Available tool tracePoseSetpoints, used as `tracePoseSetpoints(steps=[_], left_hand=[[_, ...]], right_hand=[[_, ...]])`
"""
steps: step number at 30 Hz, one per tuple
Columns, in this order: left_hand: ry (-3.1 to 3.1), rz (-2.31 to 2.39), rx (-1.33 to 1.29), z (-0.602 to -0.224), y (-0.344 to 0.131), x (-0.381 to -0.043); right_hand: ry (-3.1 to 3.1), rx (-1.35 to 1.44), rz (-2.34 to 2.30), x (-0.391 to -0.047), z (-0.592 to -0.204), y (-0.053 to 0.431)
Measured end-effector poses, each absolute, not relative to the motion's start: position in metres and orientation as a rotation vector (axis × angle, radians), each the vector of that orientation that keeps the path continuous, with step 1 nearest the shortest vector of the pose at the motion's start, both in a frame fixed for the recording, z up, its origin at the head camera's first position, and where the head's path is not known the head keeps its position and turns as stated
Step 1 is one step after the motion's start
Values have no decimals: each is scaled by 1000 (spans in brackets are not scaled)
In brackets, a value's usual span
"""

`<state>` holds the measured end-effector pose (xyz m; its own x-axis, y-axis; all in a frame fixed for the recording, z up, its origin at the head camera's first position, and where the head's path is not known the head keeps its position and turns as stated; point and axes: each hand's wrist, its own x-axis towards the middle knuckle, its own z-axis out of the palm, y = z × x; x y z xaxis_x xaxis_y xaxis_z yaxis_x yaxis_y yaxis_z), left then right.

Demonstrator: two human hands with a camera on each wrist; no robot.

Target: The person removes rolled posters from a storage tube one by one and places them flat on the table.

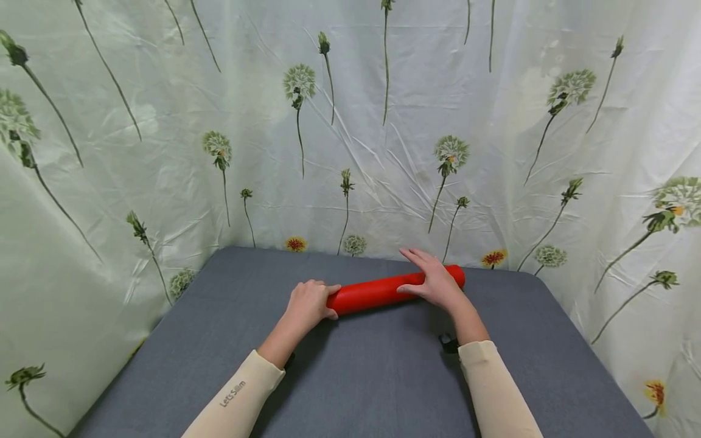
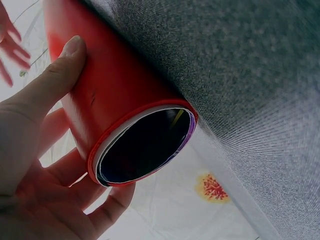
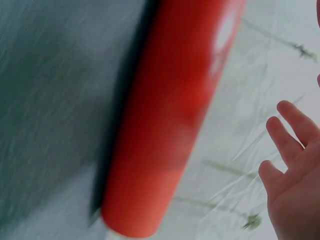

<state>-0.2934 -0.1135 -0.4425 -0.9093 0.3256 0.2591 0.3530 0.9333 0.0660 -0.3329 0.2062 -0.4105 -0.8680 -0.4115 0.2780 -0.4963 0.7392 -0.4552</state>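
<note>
From my end I see a red tube (image 1: 378, 294) at the back part of a grey table (image 1: 372, 377), slanting so that its right end lies farther away than its left. Whether it rests fully on the cloth or sits slightly raised, I cannot tell.

My left hand (image 1: 308, 302) is clamped on the tube's left end — thumb (image 2: 67, 67) along one side, fingers curled round the other. The left wrist view gives me that end face (image 2: 147, 145) close up: dark, ringed in white, with a purple edge.

My right hand (image 1: 440, 283) is near the other end, well apart from the left, its fingers (image 3: 285, 137) spread and off the tube in the right wrist view. Whether its thumb touches the red surface, I cannot tell.

Both sleeves (image 1: 495, 386) are cream, the left one lettered, and a small black thing (image 1: 448, 344) shows beside the right wrist. Behind the table I have a pale curtain (image 1: 263, 115) printed with dandelions — some orange flowers along its lower part.
</note>
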Motion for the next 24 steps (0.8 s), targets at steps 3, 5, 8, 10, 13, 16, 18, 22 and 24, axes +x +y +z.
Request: tracePoseSetpoints(steps=[3,5,8,10,13,16,18,22,24], left_hand=[[-2838,-158,-509,-443,-113,-294],[-2832,-151,-508,-443,-113,-294],[-2829,-140,-507,-443,-113,-294],[-2834,-135,-508,-443,-112,-294],[-2846,-133,-506,-442,-110,-294],[-2860,-128,-492,-442,-109,-294],[-2868,-122,-477,-442,-108,-294],[-2869,-121,-466,-443,-108,-294],[-2867,-128,-469,-443,-108,-294]], right_hand=[[-2752,770,813,-327,-406,191],[-2734,798,818,-324,-405,181],[-2725,825,812,-320,-406,169],[-2729,836,799,-318,-408,163],[-2739,845,781,-315,-411,156],[-2753,854,770,-313,-413,151],[-2756,868,750,-313,-414,148],[-2762,897,692,-313,-417,143],[-2769,910,653,-313,-418,139]])
